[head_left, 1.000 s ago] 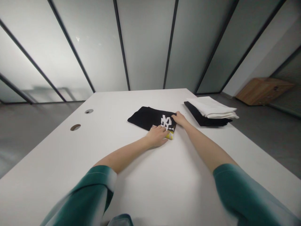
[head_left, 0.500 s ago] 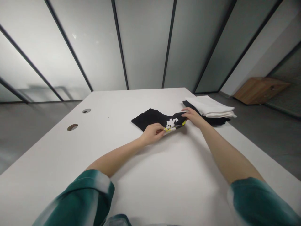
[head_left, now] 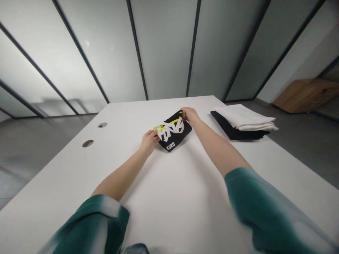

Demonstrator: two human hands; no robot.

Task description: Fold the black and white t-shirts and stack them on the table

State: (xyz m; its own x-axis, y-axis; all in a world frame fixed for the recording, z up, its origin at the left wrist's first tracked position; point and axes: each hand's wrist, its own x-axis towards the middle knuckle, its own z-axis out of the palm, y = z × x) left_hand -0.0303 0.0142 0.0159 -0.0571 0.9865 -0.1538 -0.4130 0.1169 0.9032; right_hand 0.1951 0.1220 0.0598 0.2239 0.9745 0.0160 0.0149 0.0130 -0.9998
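A folded black printed garment point(head_left: 176, 135) is held up in front of me, tilted, with white and yellow graphics and the white letters "KURO" facing me. Its bottom corner is near or on the white table point(head_left: 169, 197); I cannot tell if they touch. My left hand point(head_left: 148, 141) is closed on its left edge, thumb on the near side. My right hand point(head_left: 190, 115) grips the upper right corner. Some of the right fingertips are hidden behind the cloth.
To the right lies a stack: folded white cloth point(head_left: 245, 118) on top of folded black cloth point(head_left: 230, 132), near the table's right edge. Two round holes point(head_left: 88, 143) pierce the tabletop at left. Frosted glass panels point(head_left: 164, 49) stand behind. A wooden cabinet point(head_left: 299, 97) is at far right.
The garment has been lifted, folded smaller and turned so its print faces me. Both hands have moved left and away from me with it. The stack has stayed put.
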